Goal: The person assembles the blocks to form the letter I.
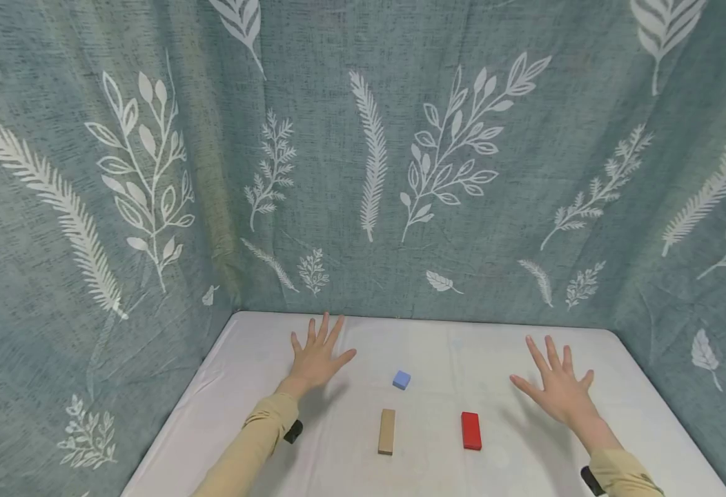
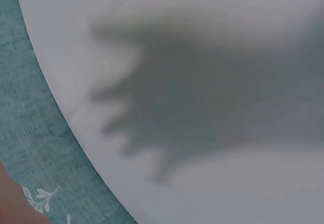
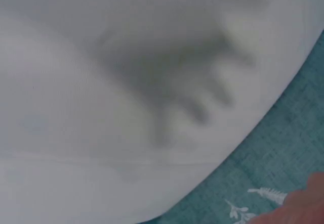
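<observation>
My left hand (image 1: 315, 360) is held over the left part of the white table with its fingers spread wide, holding nothing. On the right, my right hand (image 1: 563, 390) also has spread, straight fingers and holds nothing. Between the hands lie three blocks. A small blue block (image 1: 401, 379) is farthest back and nearest the left hand. In front of it a long tan wooden block (image 1: 386, 431) points away from me. The red block (image 1: 471, 431) lies to its right, on the right hand's side. Both wrist views show mainly hand shadows on the cloth.
A white cloth covers the table (image 1: 425, 345). Green-blue curtains (image 1: 338, 172) with white leaf prints stand along the back and both sides, close to the table's edges. Dark wrist devices (image 1: 293, 431) show at the sleeves.
</observation>
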The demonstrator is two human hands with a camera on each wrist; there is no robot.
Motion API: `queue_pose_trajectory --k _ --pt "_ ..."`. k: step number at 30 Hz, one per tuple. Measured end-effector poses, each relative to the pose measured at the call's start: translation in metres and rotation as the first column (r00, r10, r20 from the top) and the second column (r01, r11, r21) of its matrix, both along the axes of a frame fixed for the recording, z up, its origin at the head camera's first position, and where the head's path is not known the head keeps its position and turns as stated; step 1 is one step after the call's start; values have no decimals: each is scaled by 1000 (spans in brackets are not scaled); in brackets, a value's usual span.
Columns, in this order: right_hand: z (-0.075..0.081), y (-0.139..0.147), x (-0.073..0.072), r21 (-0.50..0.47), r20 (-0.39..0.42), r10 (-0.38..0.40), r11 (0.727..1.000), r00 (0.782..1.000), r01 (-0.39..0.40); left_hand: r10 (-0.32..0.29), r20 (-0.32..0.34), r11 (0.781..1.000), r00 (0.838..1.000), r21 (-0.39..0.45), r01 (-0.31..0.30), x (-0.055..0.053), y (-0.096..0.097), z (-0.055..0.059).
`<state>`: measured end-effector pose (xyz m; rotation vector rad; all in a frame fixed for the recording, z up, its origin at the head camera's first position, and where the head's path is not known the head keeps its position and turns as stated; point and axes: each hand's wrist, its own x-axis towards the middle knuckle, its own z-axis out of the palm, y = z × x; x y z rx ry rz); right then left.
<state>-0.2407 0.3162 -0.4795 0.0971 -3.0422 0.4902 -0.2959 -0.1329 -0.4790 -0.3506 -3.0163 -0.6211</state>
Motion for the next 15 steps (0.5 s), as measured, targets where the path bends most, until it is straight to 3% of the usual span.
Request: queue_pose_trajectory --k 15 --pt "-9 -25 13 -48 -6 109 993 994 -109 -106 -11 987 994 124 106 12 28 6"
